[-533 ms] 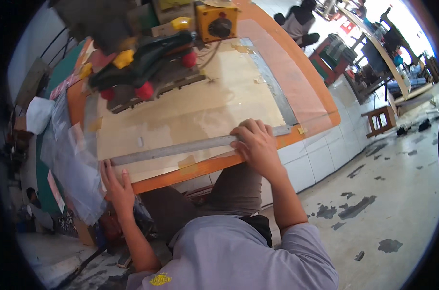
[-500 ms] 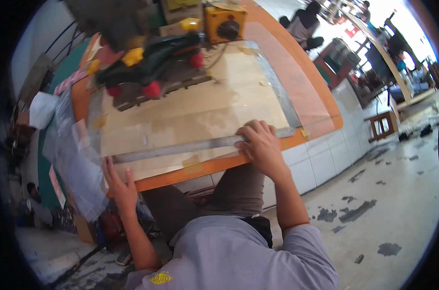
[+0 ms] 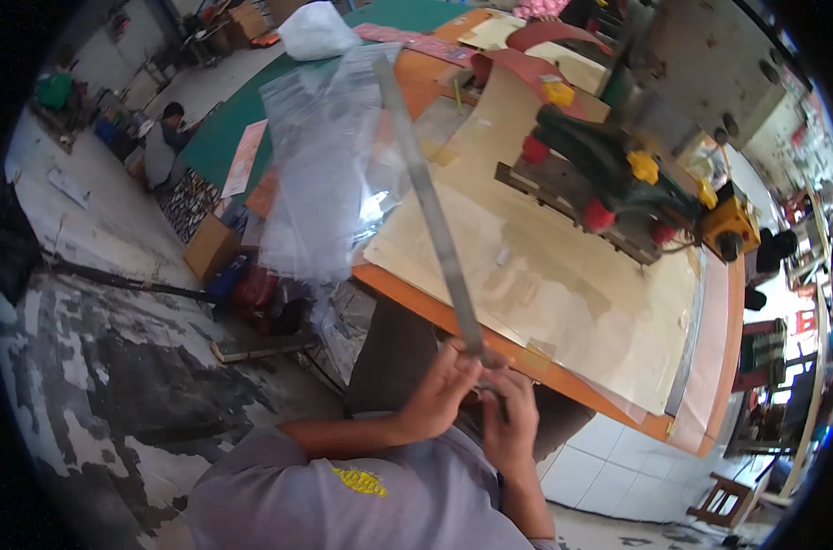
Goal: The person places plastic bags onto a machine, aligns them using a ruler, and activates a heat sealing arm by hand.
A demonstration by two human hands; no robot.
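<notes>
A long flat grey metal bar (image 3: 432,220) slants up and away in front of me, clear of my body. Its near end is between my two hands, close to my chest. My left hand (image 3: 435,396) closes its fingertips on that end from the left. Against it from the right, my right hand (image 3: 513,412) curls its fingers round the same end; part of its grip is hidden. Beyond the bar, pale yellowish sheets (image 3: 526,302) lie taped on an orange-edged table (image 3: 416,302). A machine head with dark green arms (image 3: 581,156) and red and yellow knobs stands over them.
Clear plastic bags (image 3: 315,183) overhang the table's left side, near a green surface (image 3: 251,119). A cardboard box (image 3: 211,246) stands on the floor at left. Farther left, a person (image 3: 166,147) sits low. A small wooden stool (image 3: 723,498) is at lower right.
Both hands have left the table's front edge and come together near my chest. The bar has been lifted off the sheets and swung lengthwise. My view has turned left.
</notes>
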